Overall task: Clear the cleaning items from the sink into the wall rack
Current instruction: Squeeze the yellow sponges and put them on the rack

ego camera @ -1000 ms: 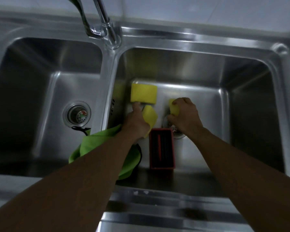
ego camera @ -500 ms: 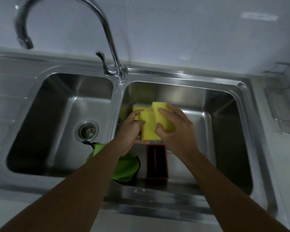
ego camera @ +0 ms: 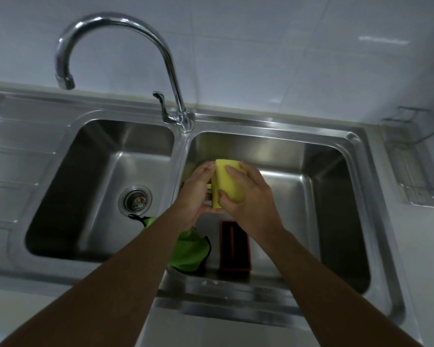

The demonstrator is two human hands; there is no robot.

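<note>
Both hands had lifted higher above the right basin since the earlier frames, bringing the yellow sponges [ego camera: 229,185] together into one bundle, and the view had tipped up to show the whole faucet [ego camera: 125,46] and more wall. One second earlier the hands were down at the basin floor, each reaching for a separate sponge.

The right hand [ego camera: 251,196] wrapped over the top and front of the sponges, fingers curled and thumb pressed against the near face, clearly grasping them. The left hand [ego camera: 198,194] cupped the sponges from the left side and underneath, its fingers partly hidden behind them, also gripping. How many sponges were in the bundle could not be told exactly; at least two edges showed.

A stainless steel double sink [ego camera: 356,151] filled the scene. At the near edge of the right basin, beside the divider, lay a green cloth [ego camera: 188,251] with dark trim, partly hidden by the left forearm. Just to its right stood a red rectangular holder [ego camera: 234,249], close to the basin's front wall. The left basin held only its round drain strainer [ego camera: 135,199], with the faucet spout arching above its far edge. At the far right edge of the counter, against the wall, a wire wall rack [ego camera: 416,156] appeared blurred.
</note>
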